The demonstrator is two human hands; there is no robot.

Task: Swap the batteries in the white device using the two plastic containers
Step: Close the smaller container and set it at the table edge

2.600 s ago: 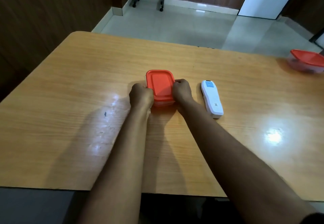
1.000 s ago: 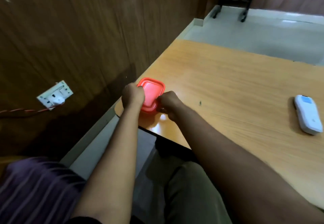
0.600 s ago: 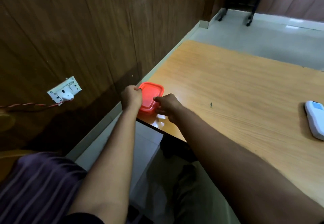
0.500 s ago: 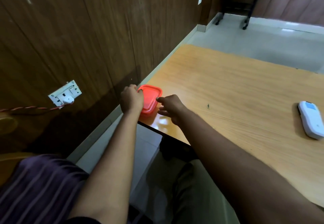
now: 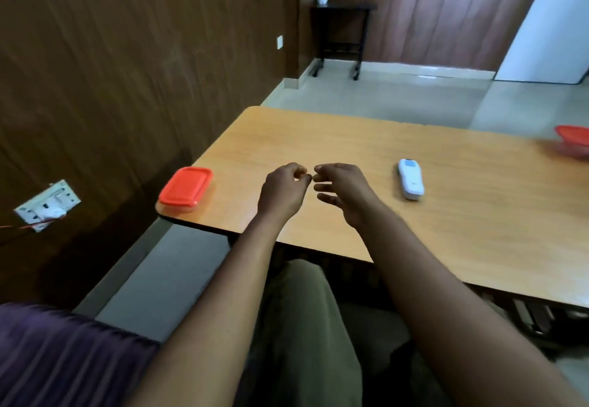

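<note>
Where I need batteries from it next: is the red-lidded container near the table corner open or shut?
Shut. The red lid lies flat over the container, with no hand on it. Its contents cannot be seen.

Red-lidded container (image 5: 185,187), white device (image 5: 410,178) with blue patch, light wood-grain table (image 5: 350,148).

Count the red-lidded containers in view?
2. One container sits at the table's near-left corner, lid on. The other container is at the far right, cut off by the frame edge and blurred. Neither hand touches either.
</note>
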